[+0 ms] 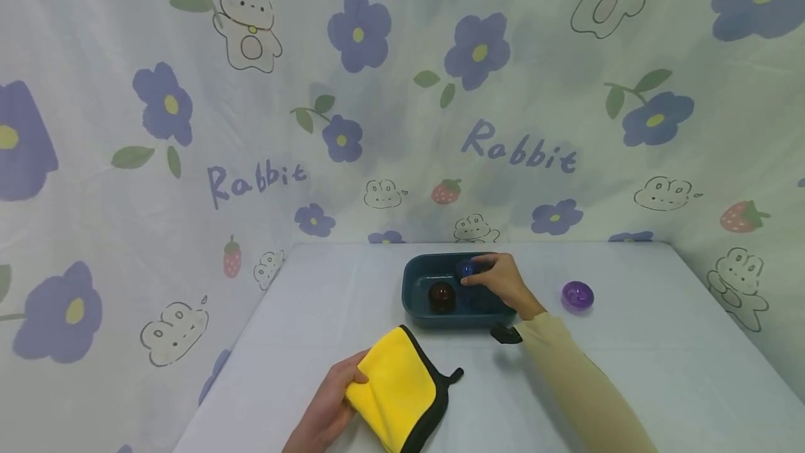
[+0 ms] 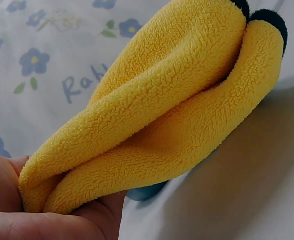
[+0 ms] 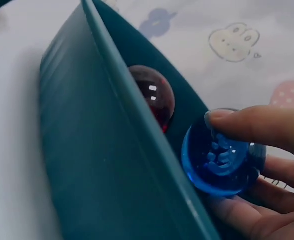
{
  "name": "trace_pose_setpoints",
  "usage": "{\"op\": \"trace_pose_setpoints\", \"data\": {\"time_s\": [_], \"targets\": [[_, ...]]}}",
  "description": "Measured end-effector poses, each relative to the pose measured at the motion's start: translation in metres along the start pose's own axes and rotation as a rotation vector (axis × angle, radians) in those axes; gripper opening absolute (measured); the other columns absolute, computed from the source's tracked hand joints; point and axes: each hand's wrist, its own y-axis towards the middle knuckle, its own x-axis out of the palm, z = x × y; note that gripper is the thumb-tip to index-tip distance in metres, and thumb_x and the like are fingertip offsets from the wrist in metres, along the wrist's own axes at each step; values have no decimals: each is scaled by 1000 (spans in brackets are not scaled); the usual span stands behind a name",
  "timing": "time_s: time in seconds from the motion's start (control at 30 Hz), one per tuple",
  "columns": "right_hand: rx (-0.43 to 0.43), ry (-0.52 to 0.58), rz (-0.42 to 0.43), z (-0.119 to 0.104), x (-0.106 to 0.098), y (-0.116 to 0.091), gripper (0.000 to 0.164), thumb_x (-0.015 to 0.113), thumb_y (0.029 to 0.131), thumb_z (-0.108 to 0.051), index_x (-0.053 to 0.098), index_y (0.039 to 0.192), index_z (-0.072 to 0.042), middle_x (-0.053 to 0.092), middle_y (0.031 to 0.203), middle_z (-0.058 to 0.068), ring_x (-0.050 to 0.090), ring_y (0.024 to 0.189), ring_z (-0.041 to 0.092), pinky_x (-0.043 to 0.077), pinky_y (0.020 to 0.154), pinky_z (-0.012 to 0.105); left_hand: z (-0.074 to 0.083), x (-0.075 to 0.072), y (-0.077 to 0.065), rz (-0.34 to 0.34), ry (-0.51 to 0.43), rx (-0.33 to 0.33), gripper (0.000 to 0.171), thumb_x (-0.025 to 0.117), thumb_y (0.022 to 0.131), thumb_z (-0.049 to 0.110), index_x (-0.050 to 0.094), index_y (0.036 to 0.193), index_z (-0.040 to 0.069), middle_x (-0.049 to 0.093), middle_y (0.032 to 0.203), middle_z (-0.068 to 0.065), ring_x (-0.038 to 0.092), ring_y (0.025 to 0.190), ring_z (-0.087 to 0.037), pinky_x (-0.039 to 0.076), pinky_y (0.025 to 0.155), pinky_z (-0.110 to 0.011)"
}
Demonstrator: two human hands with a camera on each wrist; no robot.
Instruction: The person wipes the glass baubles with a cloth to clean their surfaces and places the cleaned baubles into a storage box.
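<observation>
My right hand point(image 1: 503, 282) grips a clear blue ball point(image 3: 214, 167) between thumb and fingers, inside or just over the right part of a teal rectangular bin point(image 1: 462, 322). A dark red, glossy ball point(image 1: 442, 297) sits in the left part of that bin. In the right wrist view the red ball point(image 3: 154, 92) shows behind the near wall. My left hand point(image 1: 330, 400) holds a folded yellow cloth point(image 1: 396, 390) with black edging, in front of the bin. The cloth's fluffy folds point(image 2: 137, 110) fill the left wrist view, pinched at one end between thumb and fingers.
A round, shiny purple object point(image 1: 577, 296) stands on the white table point(image 1: 660, 369), right of the bin and beyond my right forearm. A curtain point(image 1: 402, 124) printed with flowers and rabbits hangs behind the table and along its sides.
</observation>
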Motion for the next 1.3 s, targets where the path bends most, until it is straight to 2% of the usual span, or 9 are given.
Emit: {"op": "trace_pose_setpoints", "data": {"time_s": [0.3,0.53,0.87,0.97,1.07,1.17,1.3], "targets": [[33,-115,-17,7,5,5,66,93,69,-15,70,127,4,60,144,26,51,140,44,44,114,58,-2,-1,1,16,12,-15,74,48,90,8,27,159,-8,35,163,-28,58,119,-16,51,103,-34],[35,-168,-17,9,8,4,65,92,68,-13,69,126,6,62,139,28,58,132,45,50,107,56,-4,-1,2,12,8,-18,73,48,91,8,27,159,-8,34,163,-27,58,120,-16,50,106,-37],[-17,-220,-63,6,7,5,80,91,73,-16,57,142,7,58,146,26,54,138,43,46,113,55,-5,-2,3,3,-6,-14,72,48,91,8,27,159,-8,37,161,-27,58,118,-16,52,101,-33],[-46,-213,-70,2,0,1,79,89,76,-17,55,143,7,59,146,25,57,135,43,48,111,54,-5,-1,3,1,-1,-17,72,48,91,8,27,159,-8,37,162,-27,58,119,-17,52,102,-33],[-71,-157,-68,-3,-13,-5,73,85,81,-15,54,143,8,57,147,27,60,132,44,52,106,52,-5,0,4,11,6,-24,72,48,91,8,28,158,-8,38,160,-27,58,118,-17,52,101,-33],[-85,-92,-45,-8,-31,-11,65,80,87,-14,55,143,7,56,147,27,61,130,43,56,102,49,-5,1,5,23,11,-28,72,49,90,8,30,158,-8,40,159,-26,58,117,-17,52,100,-33],[-135,-76,18,-12,-61,-25,57,77,90,-14,58,141,5,60,143,28,63,129,43,57,99,48,-5,2,5,19,10,-23,73,49,89,8,30,158,-8,45,156,-24,58,116,-18,52,99,-32]]}}
